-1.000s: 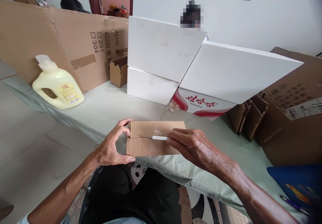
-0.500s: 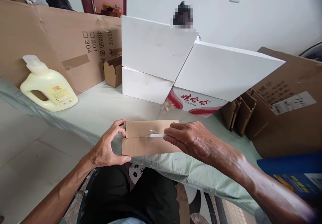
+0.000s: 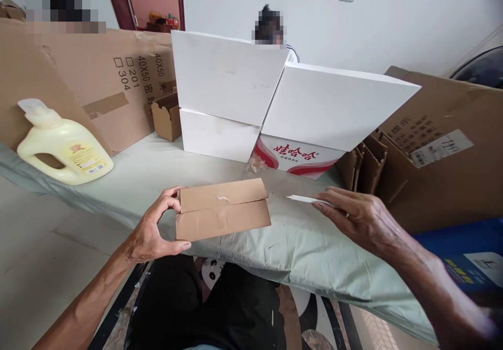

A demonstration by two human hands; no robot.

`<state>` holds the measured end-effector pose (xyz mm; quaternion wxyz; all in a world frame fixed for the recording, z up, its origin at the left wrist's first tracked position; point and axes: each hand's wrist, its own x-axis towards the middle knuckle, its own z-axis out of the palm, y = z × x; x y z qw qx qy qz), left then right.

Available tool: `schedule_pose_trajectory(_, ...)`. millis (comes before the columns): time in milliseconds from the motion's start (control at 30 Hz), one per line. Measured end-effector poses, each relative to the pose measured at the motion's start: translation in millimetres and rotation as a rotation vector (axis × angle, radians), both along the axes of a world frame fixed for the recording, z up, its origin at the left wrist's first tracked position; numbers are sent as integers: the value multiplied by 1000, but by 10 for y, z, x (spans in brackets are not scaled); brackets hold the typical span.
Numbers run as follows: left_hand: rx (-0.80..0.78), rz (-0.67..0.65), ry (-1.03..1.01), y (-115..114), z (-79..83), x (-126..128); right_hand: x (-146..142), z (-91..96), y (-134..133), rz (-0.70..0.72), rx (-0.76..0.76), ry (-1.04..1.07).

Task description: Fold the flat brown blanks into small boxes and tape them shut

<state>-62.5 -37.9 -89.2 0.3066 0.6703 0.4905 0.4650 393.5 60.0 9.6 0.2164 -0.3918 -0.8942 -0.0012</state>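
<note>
My left hand grips the left end of a small brown cardboard box, thumb on the near side and fingers at the far edge. A seam runs lengthwise along the box's top, with a scrap of clear tape near its middle. To the right of the box, apart from it, my right hand is closed on a slim white knife. The knife's pointed tip faces left toward the box; the rest of it is hidden in my fingers.
White boxes stand behind on the green-covered table, with a red-and-white carton. A yellow jug lies left. Folded cardboard and a large carton stand right. Two people's heads show beyond.
My right hand has drawn the knife away from the box's seam, to the right. The box, still in my left hand, is slightly turned, and its right end is now uncovered.
</note>
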Motion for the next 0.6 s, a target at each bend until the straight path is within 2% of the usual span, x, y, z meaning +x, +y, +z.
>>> schedule_pose_trajectory(100, 30, -24, 15, -3, -20, -8, 323, -682, -47, -115, -83, 56)
schedule_pose_trajectory(200, 61, -35, 20, -12, -9, -14, 541, -1486, -132, -256, -47, 80)
schedule_pose_trajectory(267, 73, -45, 25, -25, 11, -45, 625, -1883, -181, -297, -16, 71)
schedule_pose_trajectory(300, 75, -57, 35, -34, 21, -70, 644, -2007, -197, -302, -4, 62)
schedule_pose_trajectory(333, 74, -75, 50, -44, 30, -97, 644, -2080, -206, -299, 3, 56)
schedule_pose_trajectory(400, 61, -106, 74, -62, 36, -152, 585, -2087, -199, -275, 16, 78)
schedule_pose_trajectory(600, 7, -78, -23, -92, -46, -219, 97, -1651, -103, -177, -2, 272)
